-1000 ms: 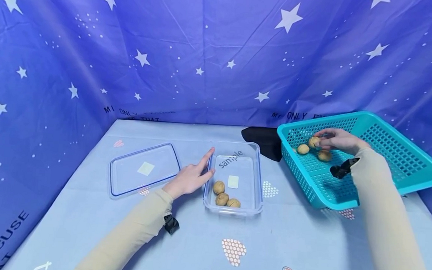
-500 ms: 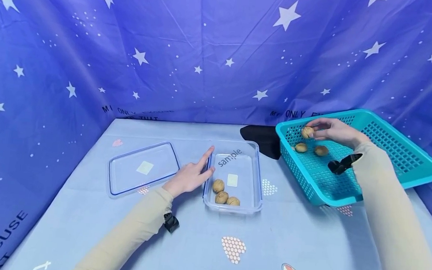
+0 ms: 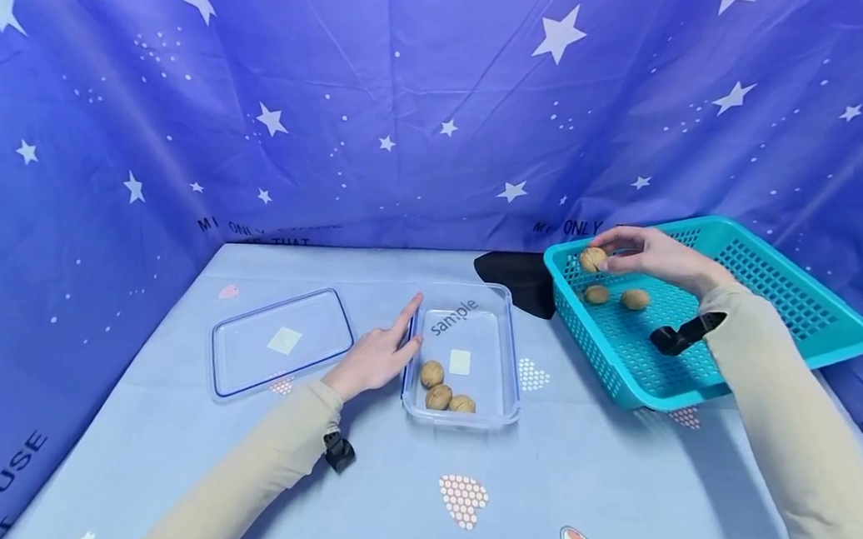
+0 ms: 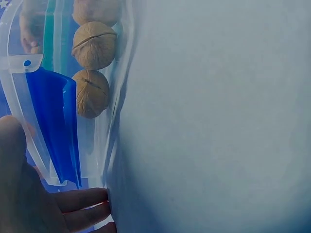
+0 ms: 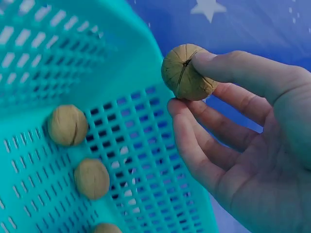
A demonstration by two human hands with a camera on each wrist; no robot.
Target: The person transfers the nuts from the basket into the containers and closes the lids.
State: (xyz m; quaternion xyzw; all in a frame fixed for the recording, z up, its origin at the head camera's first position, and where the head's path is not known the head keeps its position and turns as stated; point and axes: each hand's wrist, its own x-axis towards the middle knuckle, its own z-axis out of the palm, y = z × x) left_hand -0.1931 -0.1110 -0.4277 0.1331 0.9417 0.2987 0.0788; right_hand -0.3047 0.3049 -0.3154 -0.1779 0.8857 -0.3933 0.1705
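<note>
1) I see the right hand (image 3: 661, 256) pinching one walnut (image 5: 183, 73), raised near one corner of the basket (image 3: 840, 341)
2) The left hand (image 3: 373, 357) rests against the clear box (image 3: 486, 390), grasping nothing
3) I think the walnut is light, stiff, not slippery, but can roll; better hold its widest part

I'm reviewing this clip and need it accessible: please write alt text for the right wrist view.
A right hand pinches a walnut between thumb and fingers near the rim of a teal perforated basket. Inside lie two more walnuts, and a third is cut off by the picture's bottom edge. Blue cloth shows behind.
</note>
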